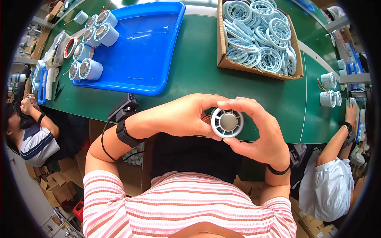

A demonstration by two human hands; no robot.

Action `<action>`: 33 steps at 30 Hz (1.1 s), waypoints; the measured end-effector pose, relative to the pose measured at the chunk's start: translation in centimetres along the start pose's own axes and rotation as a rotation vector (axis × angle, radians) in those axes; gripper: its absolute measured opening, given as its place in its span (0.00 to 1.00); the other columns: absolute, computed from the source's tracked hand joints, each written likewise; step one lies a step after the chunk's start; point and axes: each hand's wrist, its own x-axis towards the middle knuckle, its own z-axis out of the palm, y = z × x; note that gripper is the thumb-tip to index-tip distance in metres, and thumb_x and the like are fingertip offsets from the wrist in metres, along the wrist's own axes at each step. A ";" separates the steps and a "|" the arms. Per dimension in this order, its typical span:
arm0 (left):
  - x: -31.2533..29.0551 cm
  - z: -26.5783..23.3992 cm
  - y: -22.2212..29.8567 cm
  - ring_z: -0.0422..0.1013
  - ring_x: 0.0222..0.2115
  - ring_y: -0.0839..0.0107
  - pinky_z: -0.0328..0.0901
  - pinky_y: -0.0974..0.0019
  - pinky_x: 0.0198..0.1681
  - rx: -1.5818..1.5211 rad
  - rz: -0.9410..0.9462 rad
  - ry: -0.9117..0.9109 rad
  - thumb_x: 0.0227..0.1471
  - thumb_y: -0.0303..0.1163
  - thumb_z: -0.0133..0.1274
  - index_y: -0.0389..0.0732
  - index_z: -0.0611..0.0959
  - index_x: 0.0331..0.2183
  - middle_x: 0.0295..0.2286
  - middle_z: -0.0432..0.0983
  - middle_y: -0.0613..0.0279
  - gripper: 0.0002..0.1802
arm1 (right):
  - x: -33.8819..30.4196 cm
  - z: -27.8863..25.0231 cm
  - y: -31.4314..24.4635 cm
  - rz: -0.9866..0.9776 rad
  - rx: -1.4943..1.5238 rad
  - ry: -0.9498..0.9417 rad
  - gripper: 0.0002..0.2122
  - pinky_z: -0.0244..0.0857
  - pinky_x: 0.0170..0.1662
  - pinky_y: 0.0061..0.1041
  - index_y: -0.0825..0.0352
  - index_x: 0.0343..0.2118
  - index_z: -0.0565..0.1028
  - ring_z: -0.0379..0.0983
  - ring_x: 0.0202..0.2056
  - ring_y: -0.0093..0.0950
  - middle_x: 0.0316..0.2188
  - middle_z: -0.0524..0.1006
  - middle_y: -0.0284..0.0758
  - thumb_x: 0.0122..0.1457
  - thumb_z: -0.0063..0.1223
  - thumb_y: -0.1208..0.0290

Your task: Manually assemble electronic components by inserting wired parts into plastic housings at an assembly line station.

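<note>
A small white fan-motor housing (pixel 228 122) is held up above the near edge of the green table, its round spoked end with a grey metal disc facing up. My left hand (pixel 186 116) grips it from the left side, thumb and fingers closed on the rim. Short red and yellow wires come out beside those fingers. From the right, my right hand (pixel 264 131) curves round the same housing, fingertips at its top and thumb at its lower edge. Both hands hold it together; its lower part is hidden.
At the far left, a blue tray (pixel 139 51) bears several similar housings (pixel 90 69). A cardboard box (pixel 254 71) full of pale blue spoked rings (pixel 270 59) stands back right. More housings (pixel 328 99) sit farther right. One person (pixel 39 139) works at left, another (pixel 327 178) at right.
</note>
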 end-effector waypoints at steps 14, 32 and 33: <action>-0.7 -1.1 0.4 0.75 0.48 0.72 0.75 0.70 0.49 -0.666 -0.246 -0.085 0.61 0.31 0.61 0.36 0.71 0.61 0.48 0.77 0.61 0.30 | -0.5 0.5 0.3 -0.014 -0.059 0.002 0.32 0.57 0.66 0.51 0.64 0.56 0.72 0.74 0.56 0.39 0.52 0.79 0.36 0.44 0.69 0.80; -10.2 -17.6 0.6 0.65 0.61 0.58 0.54 0.35 0.62 1.775 -0.243 1.142 0.52 0.18 0.49 0.51 0.76 0.60 0.62 0.68 0.60 0.34 | -5.0 -5.4 3.5 0.163 -0.949 0.597 0.25 0.52 0.66 0.45 0.62 0.52 0.77 0.66 0.60 0.42 0.53 0.76 0.35 0.47 0.66 0.79; -10.6 -17.7 1.1 0.64 0.62 0.58 0.54 0.38 0.63 1.675 -0.317 1.097 0.50 0.16 0.49 0.51 0.77 0.60 0.62 0.68 0.59 0.35 | -4.3 -5.9 3.3 0.137 -0.973 0.635 0.23 0.54 0.66 0.43 0.63 0.51 0.78 0.67 0.59 0.41 0.53 0.76 0.36 0.49 0.65 0.79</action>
